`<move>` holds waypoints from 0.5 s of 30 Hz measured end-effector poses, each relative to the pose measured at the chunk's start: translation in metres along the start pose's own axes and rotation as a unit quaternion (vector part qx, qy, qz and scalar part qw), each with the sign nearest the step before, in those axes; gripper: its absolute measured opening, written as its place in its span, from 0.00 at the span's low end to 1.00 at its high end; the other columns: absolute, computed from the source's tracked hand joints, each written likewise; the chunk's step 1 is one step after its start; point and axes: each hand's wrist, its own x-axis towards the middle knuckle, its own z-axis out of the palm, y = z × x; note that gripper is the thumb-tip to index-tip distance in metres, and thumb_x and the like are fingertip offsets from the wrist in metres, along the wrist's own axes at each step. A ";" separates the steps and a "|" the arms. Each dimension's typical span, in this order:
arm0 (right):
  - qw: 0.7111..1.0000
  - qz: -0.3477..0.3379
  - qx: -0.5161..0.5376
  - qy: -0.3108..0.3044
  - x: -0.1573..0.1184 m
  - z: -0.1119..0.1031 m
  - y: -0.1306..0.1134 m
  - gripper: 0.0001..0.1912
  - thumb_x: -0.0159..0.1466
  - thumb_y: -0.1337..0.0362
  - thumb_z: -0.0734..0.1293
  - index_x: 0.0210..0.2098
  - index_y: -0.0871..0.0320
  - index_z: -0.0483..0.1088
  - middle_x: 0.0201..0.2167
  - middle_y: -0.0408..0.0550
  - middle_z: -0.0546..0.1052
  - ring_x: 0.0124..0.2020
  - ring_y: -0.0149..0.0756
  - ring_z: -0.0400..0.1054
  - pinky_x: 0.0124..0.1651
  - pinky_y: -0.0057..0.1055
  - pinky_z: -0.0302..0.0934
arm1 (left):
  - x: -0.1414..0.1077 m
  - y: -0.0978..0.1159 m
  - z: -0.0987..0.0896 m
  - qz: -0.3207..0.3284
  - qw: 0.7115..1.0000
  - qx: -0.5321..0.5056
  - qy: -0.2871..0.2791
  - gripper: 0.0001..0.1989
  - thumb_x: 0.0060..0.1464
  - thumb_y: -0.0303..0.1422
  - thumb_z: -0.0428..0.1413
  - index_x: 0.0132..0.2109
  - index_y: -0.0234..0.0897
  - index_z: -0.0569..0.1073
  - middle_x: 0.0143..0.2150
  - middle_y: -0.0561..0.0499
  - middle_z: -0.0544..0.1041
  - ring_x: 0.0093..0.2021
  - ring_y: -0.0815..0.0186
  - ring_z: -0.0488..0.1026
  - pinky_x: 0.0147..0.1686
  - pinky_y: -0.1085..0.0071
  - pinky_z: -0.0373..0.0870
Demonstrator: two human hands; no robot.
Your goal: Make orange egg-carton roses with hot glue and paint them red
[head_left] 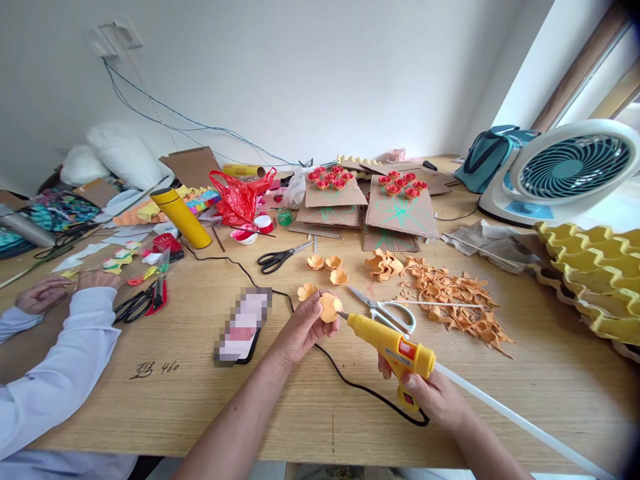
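Observation:
Between the fingers of my left hand (303, 333) is a small round orange egg-carton petal piece (331, 308). My right hand (435, 393) grips a yellow hot glue gun (393, 343) by its handle, its nozzle tip at the right edge of the piece. A long white glue stick (500, 403) juts from the back of the gun. Just beyond my left hand lie several orange cup-shaped flowers (334, 262). White-handled scissors (385, 312) rest on the table behind the gun, partly hidden by it.
Orange scraps (450, 300) are heaped at right, near yellow egg trays (595, 280) and a fan (570, 170). Red flowers stand on cardboard (400, 217) at the back. A phone (243, 327) and black cord (350, 380) lie nearby. At left, a co-worker's white sleeve (75, 353) reaches across the table.

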 end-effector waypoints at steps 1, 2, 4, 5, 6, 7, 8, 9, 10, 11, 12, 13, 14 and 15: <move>1.000 -0.003 0.000 0.001 0.000 0.000 -0.001 0.40 0.65 0.28 0.53 0.35 0.57 0.75 0.30 0.50 0.74 0.28 0.37 0.65 0.29 0.33 0.65 | 0.000 0.000 0.000 0.001 1.000 0.006 -0.001 0.26 0.51 0.50 0.69 0.47 0.35 0.76 0.37 0.49 0.77 0.29 0.71 0.73 0.27 0.76 0.67; 1.000 -0.005 0.001 0.002 0.001 0.000 -0.001 0.40 0.65 0.28 0.53 0.35 0.57 0.75 0.30 0.50 0.73 0.28 0.36 0.65 0.29 0.33 0.65 | 0.000 -0.001 -0.001 0.001 1.000 0.012 -0.001 0.26 0.51 0.50 0.69 0.47 0.35 0.75 0.36 0.49 0.76 0.29 0.71 0.72 0.27 0.76 0.67; 1.000 -0.009 0.005 0.000 0.002 0.000 -0.004 0.40 0.66 0.28 0.53 0.36 0.58 0.76 0.30 0.49 0.73 0.26 0.35 0.63 0.27 0.32 0.63 | 0.000 -0.002 -0.001 0.001 1.000 0.024 0.001 0.26 0.50 0.50 0.70 0.47 0.35 0.75 0.36 0.51 0.75 0.28 0.72 0.72 0.27 0.75 0.66; 1.000 -0.011 0.007 0.001 0.002 0.000 -0.005 0.40 0.65 0.28 0.53 0.36 0.58 0.76 0.30 0.50 0.73 0.26 0.35 0.63 0.27 0.32 0.63 | 0.000 -0.002 -0.001 0.002 1.000 0.030 0.003 0.27 0.49 0.50 0.70 0.46 0.35 0.75 0.35 0.51 0.75 0.28 0.72 0.71 0.27 0.75 0.66; 1.000 -0.015 0.010 0.002 0.003 0.000 -0.007 0.40 0.65 0.28 0.53 0.35 0.58 0.76 0.31 0.50 0.73 0.27 0.36 0.63 0.27 0.32 0.63 | 0.000 -0.002 -0.001 0.002 0.999 0.036 0.006 0.27 0.49 0.50 0.70 0.47 0.36 0.74 0.35 0.52 0.74 0.28 0.72 0.71 0.27 0.75 0.65; 1.000 -0.017 0.013 0.003 0.004 0.000 -0.008 0.40 0.65 0.28 0.54 0.35 0.58 0.76 0.32 0.51 0.74 0.29 0.37 0.64 0.27 0.31 0.63 | 0.000 -0.002 -0.001 0.003 0.999 0.041 0.007 0.28 0.48 0.50 0.71 0.47 0.36 0.74 0.35 0.53 0.73 0.28 0.72 0.71 0.27 0.75 0.65; 1.000 -0.017 0.016 0.005 0.004 0.001 -0.009 0.41 0.64 0.27 0.53 0.34 0.57 0.76 0.33 0.53 0.74 0.31 0.39 0.65 0.28 0.31 0.63 | 0.000 -0.002 -0.001 0.005 0.999 0.047 0.008 0.28 0.48 0.50 0.71 0.47 0.36 0.75 0.35 0.53 0.73 0.28 0.72 0.71 0.27 0.75 0.65; 1.000 -0.015 0.018 0.008 0.005 0.001 -0.010 0.41 0.64 0.27 0.53 0.34 0.57 0.76 0.34 0.54 0.74 0.32 0.40 0.66 0.28 0.31 0.63 | 0.000 -0.002 0.000 0.007 0.999 0.052 0.009 0.28 0.47 0.49 0.71 0.47 0.36 0.75 0.35 0.53 0.73 0.28 0.73 0.70 0.27 0.75 0.65; 1.000 -0.011 0.019 0.011 0.004 0.001 -0.010 0.41 0.64 0.27 0.53 0.34 0.57 0.76 0.34 0.54 0.74 0.33 0.41 0.66 0.28 0.32 0.63 | 0.000 -0.002 0.001 0.009 0.998 0.057 0.009 0.27 0.47 0.49 0.71 0.47 0.37 0.75 0.36 0.53 0.73 0.28 0.73 0.70 0.27 0.75 0.65; 1.000 -0.003 0.019 0.015 0.004 0.001 -0.009 0.41 0.64 0.27 0.53 0.34 0.57 0.76 0.34 0.53 0.74 0.33 0.41 0.66 0.28 0.32 0.64 | 0.000 -0.001 0.001 0.011 0.998 0.061 0.009 0.27 0.47 0.48 0.72 0.47 0.37 0.76 0.36 0.53 0.73 0.28 0.73 0.70 0.27 0.75 0.65; 1.000 0.005 0.018 0.018 0.004 0.001 -0.009 0.41 0.64 0.27 0.53 0.35 0.57 0.76 0.33 0.53 0.74 0.32 0.40 0.66 0.28 0.32 0.64 | 0.000 -0.001 0.002 0.012 0.998 0.064 0.010 0.27 0.47 0.48 0.72 0.47 0.37 0.76 0.36 0.53 0.73 0.28 0.73 0.70 0.28 0.75 0.65; 1.000 0.013 0.015 0.020 0.003 0.001 -0.008 0.40 0.64 0.27 0.54 0.35 0.57 0.76 0.32 0.52 0.73 0.31 0.39 0.65 0.28 0.32 0.64 | 0.000 0.000 0.002 0.014 0.998 0.067 0.011 0.26 0.47 0.48 0.72 0.47 0.37 0.76 0.36 0.53 0.72 0.28 0.73 0.69 0.28 0.75 0.65; 1.000 0.019 0.013 0.021 0.002 0.001 -0.007 0.40 0.64 0.27 0.54 0.35 0.57 0.75 0.31 0.51 0.73 0.29 0.38 0.65 0.28 0.32 0.64 | 0.000 0.000 0.002 0.016 0.997 0.069 0.012 0.26 0.47 0.48 0.72 0.47 0.37 0.77 0.36 0.53 0.72 0.28 0.74 0.69 0.28 0.75 0.65; 1.000 0.021 0.011 0.020 0.002 0.000 -0.006 0.40 0.64 0.27 0.54 0.35 0.57 0.75 0.31 0.51 0.73 0.28 0.37 0.64 0.27 0.31 0.64 | 0.000 0.000 0.002 0.017 0.997 0.070 0.014 0.26 0.47 0.48 0.72 0.47 0.37 0.77 0.36 0.53 0.72 0.28 0.74 0.68 0.28 0.75 0.64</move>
